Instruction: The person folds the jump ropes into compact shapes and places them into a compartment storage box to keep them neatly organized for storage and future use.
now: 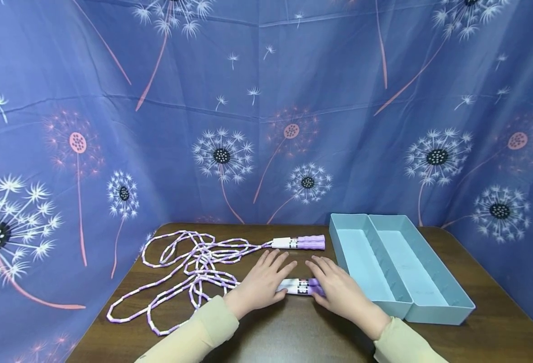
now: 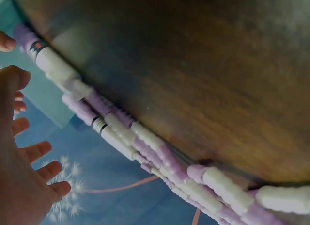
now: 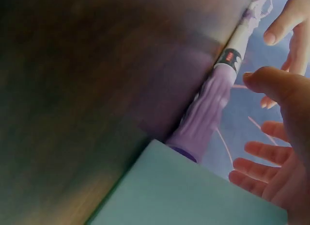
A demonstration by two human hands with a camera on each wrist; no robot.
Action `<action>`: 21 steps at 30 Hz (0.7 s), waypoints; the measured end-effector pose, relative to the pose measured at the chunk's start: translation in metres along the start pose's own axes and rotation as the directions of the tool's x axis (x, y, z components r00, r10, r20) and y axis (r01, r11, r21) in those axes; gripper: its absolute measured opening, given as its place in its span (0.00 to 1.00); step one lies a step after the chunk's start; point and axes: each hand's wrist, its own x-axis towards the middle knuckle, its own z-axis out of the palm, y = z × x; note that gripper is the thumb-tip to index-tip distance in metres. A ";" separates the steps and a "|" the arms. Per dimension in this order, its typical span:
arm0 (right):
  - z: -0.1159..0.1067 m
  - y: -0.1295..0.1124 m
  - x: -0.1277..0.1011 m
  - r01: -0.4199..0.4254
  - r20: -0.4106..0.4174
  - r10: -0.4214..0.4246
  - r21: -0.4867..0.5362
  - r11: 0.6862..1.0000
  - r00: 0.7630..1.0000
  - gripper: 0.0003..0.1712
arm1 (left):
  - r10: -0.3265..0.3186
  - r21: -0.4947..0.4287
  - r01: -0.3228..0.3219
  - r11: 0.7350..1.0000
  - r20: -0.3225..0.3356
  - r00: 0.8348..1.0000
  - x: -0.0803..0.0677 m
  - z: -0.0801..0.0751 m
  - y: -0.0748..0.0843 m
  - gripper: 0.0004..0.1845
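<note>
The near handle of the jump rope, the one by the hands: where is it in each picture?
Head view: the near handle lies low in the middle, between the left hand and the right hand.
Left wrist view: upper left, beside the left hand.
Right wrist view: upper middle to right, beside the right hand.
Shared landmark: the teal tray.

1. Table: dark wood, smooth, slight sheen.
2. Skipping rope: hard plastic beads, glossy; handles ribbed, matt purple grip.
3. Tray: pale blue plastic, smooth, matt.
4. Backdrop: printed cloth, creased.
</note>
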 end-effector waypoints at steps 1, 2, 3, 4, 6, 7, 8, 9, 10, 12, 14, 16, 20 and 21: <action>0.001 0.000 0.001 0.004 0.016 -0.003 -0.006 1.000 1.000 0.43 | 0.015 0.017 -0.015 1.000 0.010 1.000 0.002 0.001 0.000 0.38; 0.001 0.000 0.002 0.008 0.040 -0.007 -0.019 1.000 0.999 0.43 | 0.028 0.030 -0.029 0.999 0.021 0.999 0.003 0.003 0.001 0.38; 0.002 0.000 0.002 0.013 0.065 -0.011 -0.027 1.000 0.998 0.43 | 0.041 0.044 -0.043 0.998 0.036 0.998 0.005 0.005 0.001 0.38; 0.002 0.000 0.002 0.017 0.092 -0.014 -0.034 0.999 0.996 0.44 | 0.054 0.054 -0.057 0.997 0.052 0.997 0.006 0.006 0.001 0.38; 0.002 -0.001 0.003 0.028 0.141 -0.022 -0.040 0.999 0.990 0.44 | 0.075 0.068 -0.082 0.994 0.089 0.993 0.008 0.009 0.002 0.38; 0.003 -0.001 0.003 0.034 0.165 -0.026 -0.046 0.998 0.986 0.43 | 0.085 0.070 -0.093 0.993 0.105 0.991 0.009 0.010 0.003 0.37; 0.003 -0.001 0.003 0.044 0.189 -0.032 -0.056 0.997 0.981 0.42 | 0.096 0.073 -0.105 0.992 0.114 0.989 0.009 0.012 0.003 0.37; 0.004 -0.002 0.003 0.052 0.206 -0.039 -0.059 0.997 0.978 0.41 | 0.107 0.077 -0.117 0.990 0.120 0.987 0.010 0.013 0.004 0.37; 0.004 -0.002 0.004 0.061 0.222 -0.045 -0.066 0.996 0.974 0.40 | 0.118 0.079 -0.128 0.989 0.121 0.986 0.011 0.015 0.004 0.36; 0.005 -0.003 0.005 0.080 0.247 -0.057 -0.083 0.993 0.967 0.37 | 0.139 0.085 -0.149 0.985 0.112 0.984 0.012 0.019 0.005 0.35; 0.006 -0.004 0.007 0.094 0.267 -0.064 -0.101 0.990 0.962 0.34 | 0.158 0.098 -0.167 0.981 0.090 0.983 0.013 0.023 0.007 0.33; 0.006 -0.005 0.008 0.100 0.284 -0.063 -0.116 0.988 0.957 0.32 | 0.175 0.108 -0.182 0.977 0.074 0.982 0.014 0.025 0.008 0.31; 0.008 -0.007 0.010 0.107 0.339 -0.055 -0.136 0.985 0.939 0.29 | 0.194 0.132 -0.201 0.971 0.058 0.979 0.013 0.026 0.011 0.28; 0.008 -0.008 0.011 0.108 0.352 -0.054 -0.136 0.985 0.934 0.28 | 0.196 0.140 -0.202 0.969 0.057 0.979 0.012 0.026 0.012 0.27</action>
